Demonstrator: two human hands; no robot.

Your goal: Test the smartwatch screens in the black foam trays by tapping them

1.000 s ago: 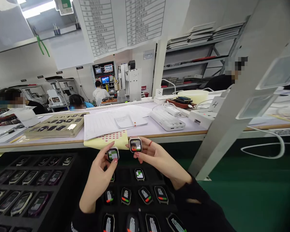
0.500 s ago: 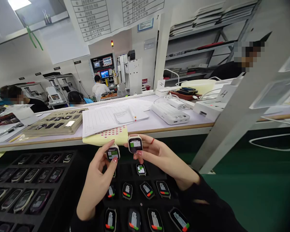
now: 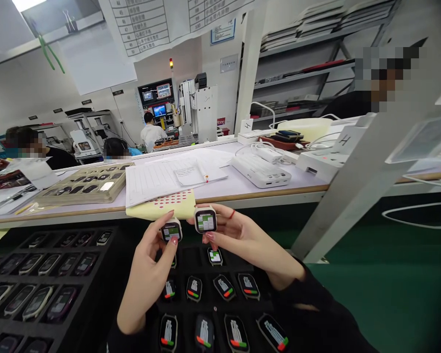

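Note:
My left hand (image 3: 147, 274) pinches a small smartwatch body (image 3: 171, 230) with a lit screen between thumb and fingers. My right hand (image 3: 242, 240) holds a second smartwatch body (image 3: 205, 220), its screen showing a green and white grid. Both are held side by side just above a black foam tray (image 3: 213, 299) of several lit watch bodies, near the edge of the workbench (image 3: 242, 193).
A second black tray (image 3: 40, 284) of dark watches lies at left. On the bench are a beige tray (image 3: 84, 184), paper sheets (image 3: 161, 179), a yellow sticker sheet (image 3: 161, 205), white power banks (image 3: 260, 171) and a slanted grey post (image 3: 353, 186). Other people sit behind.
Both hands stay almost in place, lifted slightly. The right-hand watch's screen changed from a red and green picture to a green and white grid.

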